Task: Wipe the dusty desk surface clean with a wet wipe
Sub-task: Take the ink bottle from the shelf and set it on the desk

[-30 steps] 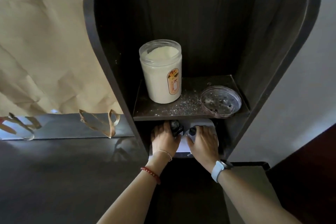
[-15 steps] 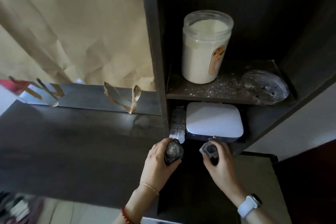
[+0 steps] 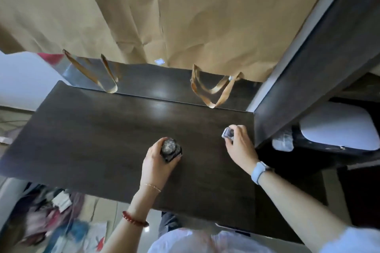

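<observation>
Dark wood-grain desk is taken as the reference. Left hand is over the desk's middle, fingers curled round a small dark object with a glittery top; whether that object touches the surface cannot be told. Right hand is near the desk's right edge, pinching a small clear container between thumb and fingertips. Just right of the desk stands a dark shelf unit holding a white-lidded box in its lower compartment. Brown paper hangs behind the desk. No wet wipe can be identified with certainty.
</observation>
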A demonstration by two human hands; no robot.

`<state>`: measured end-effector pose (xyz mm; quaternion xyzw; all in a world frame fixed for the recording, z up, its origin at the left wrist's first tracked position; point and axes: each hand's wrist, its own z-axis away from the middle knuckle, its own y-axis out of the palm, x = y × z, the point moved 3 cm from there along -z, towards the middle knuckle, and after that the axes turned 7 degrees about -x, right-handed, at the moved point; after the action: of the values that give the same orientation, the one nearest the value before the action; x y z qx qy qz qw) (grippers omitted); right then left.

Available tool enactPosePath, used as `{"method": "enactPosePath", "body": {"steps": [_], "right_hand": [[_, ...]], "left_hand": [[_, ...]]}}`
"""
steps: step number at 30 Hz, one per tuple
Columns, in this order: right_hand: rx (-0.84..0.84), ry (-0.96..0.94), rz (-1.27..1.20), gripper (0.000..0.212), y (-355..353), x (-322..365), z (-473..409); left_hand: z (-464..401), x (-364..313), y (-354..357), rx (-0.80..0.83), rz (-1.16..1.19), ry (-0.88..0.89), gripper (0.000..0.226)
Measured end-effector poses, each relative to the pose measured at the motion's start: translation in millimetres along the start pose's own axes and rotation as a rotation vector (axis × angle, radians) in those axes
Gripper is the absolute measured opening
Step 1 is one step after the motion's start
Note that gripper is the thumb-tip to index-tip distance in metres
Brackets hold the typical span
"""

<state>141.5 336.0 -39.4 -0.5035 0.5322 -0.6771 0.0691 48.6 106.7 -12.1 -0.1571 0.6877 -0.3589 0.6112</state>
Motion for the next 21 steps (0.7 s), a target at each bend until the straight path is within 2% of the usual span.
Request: {"method": "enactPosePath", "body": {"steps": [2,6,11,14,18,21], "right_hand": [[-0.02,0.104,0.096,0.02,11.9,-3.3,-21.6],[-0.019,0.251,0.267,0.031,25.0,-15.8,-47.9],[-0.002,0.257,0.38,0.044,20.1,-15.4,-61.7],[-0.088,0.327,0.351,0.057,14.8,-8.6,-60.6],[-0.378,0.227,0.166,0.045,24.2,26.0,-28.2],[-0.293,0.09,0.031,0.041,58.1,61.1,8.2]], "left_hand": [[-22.2,12.9,-10.2,0.026,0.009,0.026,0.057],[-55.9,33.4,-26.0,0.078,0.022,0.07,0.056],[-84.4,43.2,-31.7,0.129,0.019,0.1,0.055],[-91.7,41.1,-33.2,0.153,0.015,0.116,0.056],[-91.6,40.2,-41.4,0.131,0.014,0.071,0.057],[-80.3,51.1,-56.6,0.035,0.054,-0.017,0.056]]}}
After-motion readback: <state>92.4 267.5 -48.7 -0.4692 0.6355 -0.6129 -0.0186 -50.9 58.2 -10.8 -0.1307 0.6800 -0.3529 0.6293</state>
